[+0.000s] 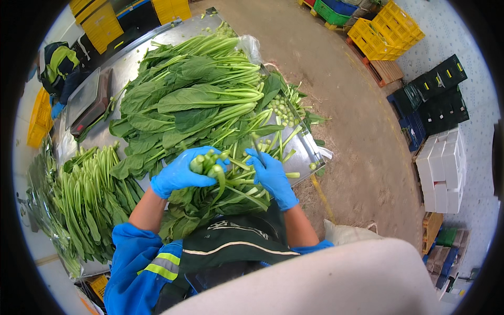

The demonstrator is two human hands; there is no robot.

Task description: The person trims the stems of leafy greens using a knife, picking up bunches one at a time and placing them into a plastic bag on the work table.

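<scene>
My left hand (pixel 187 169), in a blue glove, grips a bunch of leafy green stems (pixel 210 163), cut ends upward. Just right of it, my right hand (pixel 269 173), also gloved in blue, holds a knife (pixel 258 147) whose blade points up and away. Below both hands lie more leaves and trimmed stalks (pixel 244 191). A large heap of leafy greens (pixel 189 98) covers the middle of the metal table (pixel 299 145), and cut stem ends (pixel 281 110) are scattered near its right edge. More bunches (pixel 86 197) lie at the left, beside clear plastic wrap.
A scale (pixel 88 98) stands at the table's left, near a person in a dark and yellow jacket (pixel 59 65). Yellow crates (pixel 386 33), black crates (pixel 437 94) and white boxes (pixel 443 169) are stacked along the right wall. Plant scraps (pixel 315 118) lie beyond the table's right edge.
</scene>
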